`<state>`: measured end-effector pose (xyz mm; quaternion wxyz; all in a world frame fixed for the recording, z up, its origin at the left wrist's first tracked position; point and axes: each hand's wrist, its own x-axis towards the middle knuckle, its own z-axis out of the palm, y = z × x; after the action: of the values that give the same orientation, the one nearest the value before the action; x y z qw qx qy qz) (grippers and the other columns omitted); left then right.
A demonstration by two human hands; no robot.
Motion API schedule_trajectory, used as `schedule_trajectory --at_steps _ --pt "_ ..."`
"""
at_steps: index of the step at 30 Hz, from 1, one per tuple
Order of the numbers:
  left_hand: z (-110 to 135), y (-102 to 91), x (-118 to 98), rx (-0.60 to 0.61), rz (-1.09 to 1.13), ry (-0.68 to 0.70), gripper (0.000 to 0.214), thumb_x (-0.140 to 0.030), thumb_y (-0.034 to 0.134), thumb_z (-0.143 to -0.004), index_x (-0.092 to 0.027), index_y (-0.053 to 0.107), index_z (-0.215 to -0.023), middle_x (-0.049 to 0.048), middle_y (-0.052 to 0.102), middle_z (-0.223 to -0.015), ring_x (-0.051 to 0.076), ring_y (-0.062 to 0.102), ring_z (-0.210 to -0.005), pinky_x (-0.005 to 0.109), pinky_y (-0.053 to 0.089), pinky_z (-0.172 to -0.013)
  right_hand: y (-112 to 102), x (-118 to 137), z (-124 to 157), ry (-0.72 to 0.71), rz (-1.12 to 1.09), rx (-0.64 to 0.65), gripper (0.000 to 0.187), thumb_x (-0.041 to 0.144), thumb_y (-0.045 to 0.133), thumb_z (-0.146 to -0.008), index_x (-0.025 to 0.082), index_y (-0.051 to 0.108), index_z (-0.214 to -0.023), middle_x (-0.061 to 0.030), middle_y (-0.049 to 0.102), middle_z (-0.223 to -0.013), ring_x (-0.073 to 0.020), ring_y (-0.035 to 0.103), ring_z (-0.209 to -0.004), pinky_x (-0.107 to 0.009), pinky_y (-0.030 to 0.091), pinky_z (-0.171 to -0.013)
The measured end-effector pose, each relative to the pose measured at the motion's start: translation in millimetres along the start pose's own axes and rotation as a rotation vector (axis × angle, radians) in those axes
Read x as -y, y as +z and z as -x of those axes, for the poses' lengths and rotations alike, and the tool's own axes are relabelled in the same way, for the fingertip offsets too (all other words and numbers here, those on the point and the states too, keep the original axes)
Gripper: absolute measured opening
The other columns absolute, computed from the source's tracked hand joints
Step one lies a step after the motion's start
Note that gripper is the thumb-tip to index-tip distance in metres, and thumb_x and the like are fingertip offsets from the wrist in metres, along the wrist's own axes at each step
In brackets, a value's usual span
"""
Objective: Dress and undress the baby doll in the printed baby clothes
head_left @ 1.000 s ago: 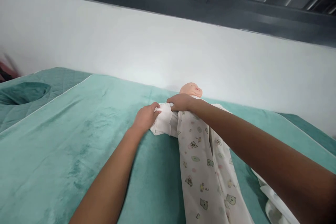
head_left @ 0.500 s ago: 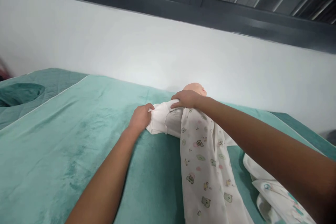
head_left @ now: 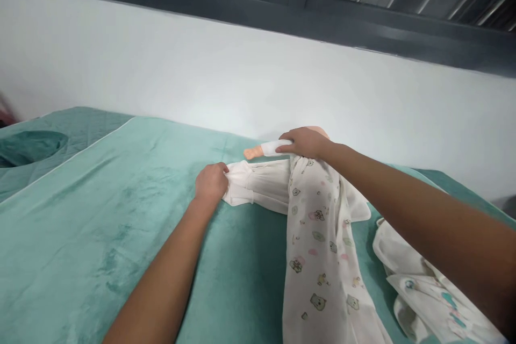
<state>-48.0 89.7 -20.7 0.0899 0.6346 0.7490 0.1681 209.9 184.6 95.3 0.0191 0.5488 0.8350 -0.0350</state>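
Note:
A baby doll (head_left: 321, 130) lies against the wall, its head mostly hidden behind my right hand (head_left: 305, 142). That hand is closed around the doll's arm in a white sleeve; the doll's bare hand (head_left: 253, 152) pokes out to the left. Over the doll's body spreads a white baby garment (head_left: 318, 247) printed with small bears. Its plain white sleeve (head_left: 268, 185) stretches leftward, below the doll's arm. My left hand (head_left: 212, 181) pinches the cuff end of this sleeve between thumb and fingers.
A green plush cover (head_left: 133, 215) lies under everything, with a white-edged border. Folded white cloth (head_left: 427, 290) with a print rests at the right. At the far left, the green fabric has a round hollow (head_left: 32, 148). A white wall (head_left: 181, 70) rises behind, below a dark window frame.
The doll's hand and white-sleeved arm now show outside the garment's sleeve. My right hand has moved right and slightly up with them, while my left keeps hold of the cuff.

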Motion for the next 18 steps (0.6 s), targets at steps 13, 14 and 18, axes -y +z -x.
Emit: schedule_trajectory --at_steps 13,14,18 --pt "0.2 7.8 -13.9 -0.128 -0.015 0.385 0.050 -0.034 0.052 -0.092 -0.022 0.041 -0.139 0.0096 0.060 -0.124 0.026 0.054 -0.117 0.039 0.044 -0.093 41.3 37.9 -10.2 -0.217 -0.013 0.052 0.047 0.065 0.049 -0.086 0.029 0.063 -0.112 -0.0045 0.067 -0.111 -0.0245 0.061 -0.095 -0.031 0.040 -0.073" --pt "0.1 7.5 -13.7 -0.103 -0.036 0.391 0.045 -0.035 0.050 -0.093 -0.023 0.044 -0.136 0.0085 0.062 -0.119 0.026 0.056 -0.113 0.038 0.044 -0.091 43.3 39.0 -11.8 -0.225 -0.002 0.057 0.047 0.065 0.049 -0.086 0.028 0.063 -0.112 -0.0045 0.068 -0.110 -0.0246 0.062 -0.094 -0.031 0.041 -0.073" --pt "-0.7 3.7 -8.6 -0.069 -0.116 0.357 0.027 -0.033 0.045 -0.096 -0.024 0.057 -0.118 0.0063 0.065 -0.107 0.025 0.059 -0.105 0.037 0.044 -0.083 48.5 37.7 -14.3 -0.235 -0.012 0.075 0.045 0.062 0.050 -0.086 0.029 0.063 -0.114 -0.0044 0.069 -0.110 -0.0254 0.063 -0.096 -0.034 0.043 -0.077"
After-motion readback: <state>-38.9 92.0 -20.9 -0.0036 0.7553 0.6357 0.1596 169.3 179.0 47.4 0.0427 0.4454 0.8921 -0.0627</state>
